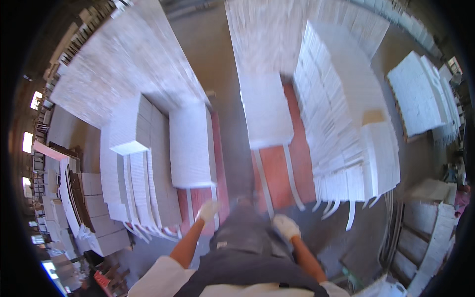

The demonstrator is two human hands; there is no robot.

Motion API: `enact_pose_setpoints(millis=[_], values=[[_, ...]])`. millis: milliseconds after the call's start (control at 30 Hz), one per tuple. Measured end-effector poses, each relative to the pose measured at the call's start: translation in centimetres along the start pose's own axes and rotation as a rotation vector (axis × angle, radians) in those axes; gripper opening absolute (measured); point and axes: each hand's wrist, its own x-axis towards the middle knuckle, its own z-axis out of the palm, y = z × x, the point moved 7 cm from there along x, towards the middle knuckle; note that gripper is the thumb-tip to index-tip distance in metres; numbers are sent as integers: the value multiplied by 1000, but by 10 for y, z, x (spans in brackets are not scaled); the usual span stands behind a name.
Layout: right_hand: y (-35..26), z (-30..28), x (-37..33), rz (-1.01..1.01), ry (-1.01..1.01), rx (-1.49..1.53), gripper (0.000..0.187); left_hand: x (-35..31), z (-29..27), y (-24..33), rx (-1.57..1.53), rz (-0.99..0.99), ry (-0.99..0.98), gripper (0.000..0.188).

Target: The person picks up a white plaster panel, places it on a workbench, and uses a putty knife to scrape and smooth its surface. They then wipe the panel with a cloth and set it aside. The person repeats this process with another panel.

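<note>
My left hand (208, 211), in a pale work glove, hangs over the near end of the left red base (201, 198). Nearest to it is a white block-shaped stack (193, 148) on that base. My right hand (286, 226), also gloved, hangs beside my thigh, close to the near edge of the right red base (273, 173). Farther along that base lies another white stack (267, 111). Pale straps (293, 180) run along both bases and trail off their near ends. Motion blur smears the fingers of both hands, and no held object can be made out.
A long, tall row of white sheets (341, 119) stands at the right, with a brown patch (373, 117) on top. More white stacks (133, 128) stand at the left. Large pale boards (128, 59) lie behind. Between the bases runs a grey floor strip (227, 138). A framed white rack (420, 237) stands right.
</note>
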Motion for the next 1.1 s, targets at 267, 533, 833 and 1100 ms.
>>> enact_pose_setpoints(millis=[267, 533, 833, 1100], values=[[9, -90, 90, 246, 220, 211, 55, 191, -38, -48, -575, -627, -230, 55], [68, -136, 209, 172, 247, -204, 57, 305, 2, -59, -218, -584, -369, 51], [119, -196, 351, -185, 553, -555, 63, 397, 100, -67, 83, -342, -79, 70], [102, -241, 457, -296, 565, -655, 76, 471, 113, -77, 179, -213, 191, 74]])
